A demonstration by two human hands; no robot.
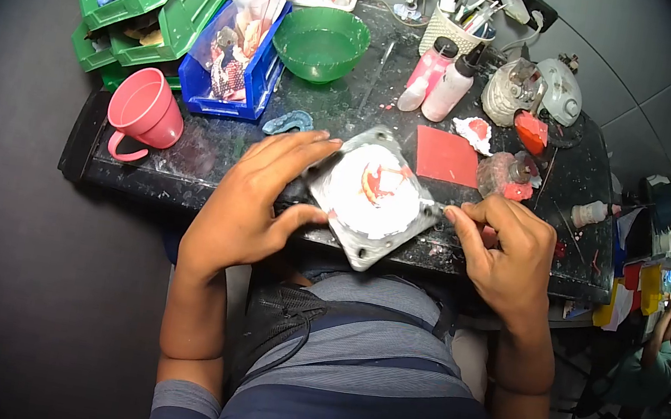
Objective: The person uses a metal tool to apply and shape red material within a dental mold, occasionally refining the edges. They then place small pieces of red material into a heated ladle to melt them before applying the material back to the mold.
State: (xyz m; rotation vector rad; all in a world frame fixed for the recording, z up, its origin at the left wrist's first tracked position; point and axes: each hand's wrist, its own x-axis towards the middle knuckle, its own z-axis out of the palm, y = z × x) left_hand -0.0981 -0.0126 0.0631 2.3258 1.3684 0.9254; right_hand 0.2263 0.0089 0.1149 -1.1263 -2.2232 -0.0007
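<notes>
A square metal denture flask (363, 259) with holes at its corners is tilted at the table's front edge. White plaster (364, 218) fills it, with a pink and orange arch-shaped piece (376, 183) set in the middle. My left hand (256, 189) grips the flask's left side, fingers on the upper edge and thumb on the lower. At the right corner, my right hand (507, 248) has thumb and forefinger pinched together; what sits between them is too small to make out. A red wax sheet (447, 157) lies just behind the flask.
A pink mug (147, 108), blue bin (226, 102), green bowl (321, 44) and blue mould piece (288, 122) stand to the left and back. Two bottles (448, 92), a spirit burner (501, 174) and a glass jar (504, 100) are behind right. Another person (646, 369) sits far right.
</notes>
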